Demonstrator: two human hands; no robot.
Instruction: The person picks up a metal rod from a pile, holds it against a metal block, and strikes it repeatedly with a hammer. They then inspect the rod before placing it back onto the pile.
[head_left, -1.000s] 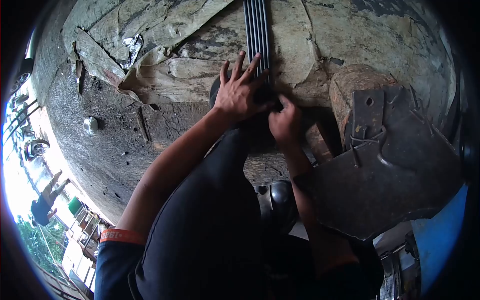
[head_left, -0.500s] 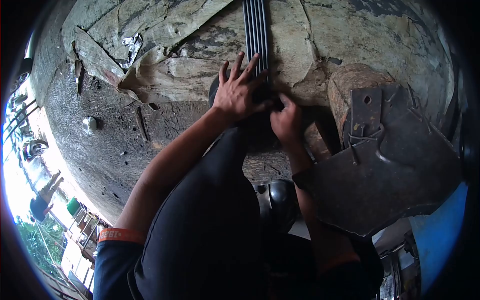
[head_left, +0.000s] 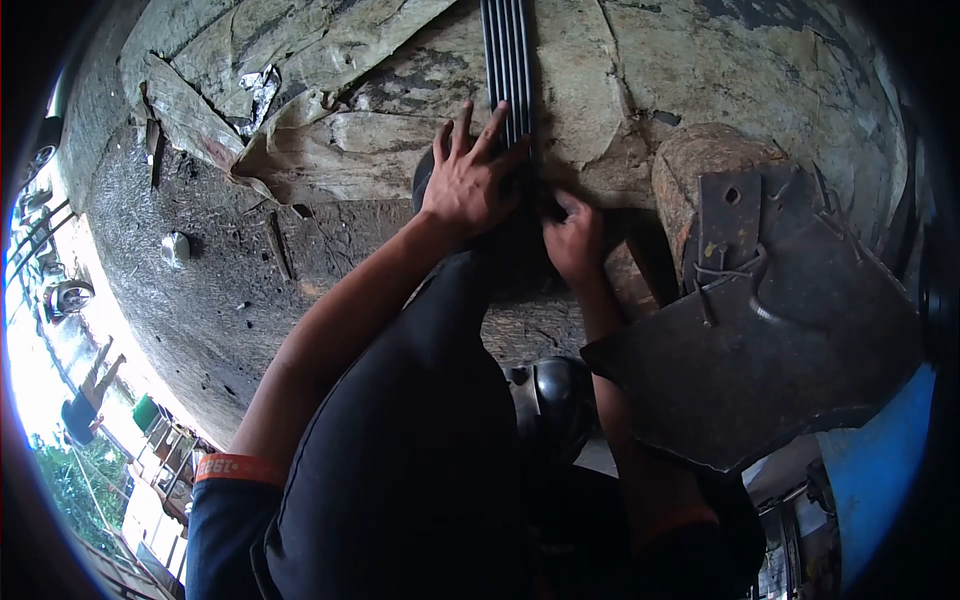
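Observation:
A black strip with lengthwise ribs [head_left: 508, 65] runs down from the top of the head view. My left hand [head_left: 466, 188] lies over its lower part, fingers spread and pressing flat on it. Behind that hand, the edge of a dark rounded piece [head_left: 424, 180] shows. My right hand [head_left: 574, 232] is just right of the strip's lower end, with its fingers curled in and the thumb side towards the strip. Whatever it may pinch is lost in dark shadow. My dark-clothed knee [head_left: 455, 285] comes up close below both hands.
A rough, dark metal plate [head_left: 760, 350] with bent rods juts over my right forearm. Beside it is a cut wood block [head_left: 700, 165]. Torn sheeting [head_left: 380, 150] covers the worn surface; a small metal cap [head_left: 176, 250] lies left. A person [head_left: 85, 400] is far off outside.
My left hand and the ribbed strip have shifted very slightly left. The right hand stays in nearly the same place, its fingers still curled.

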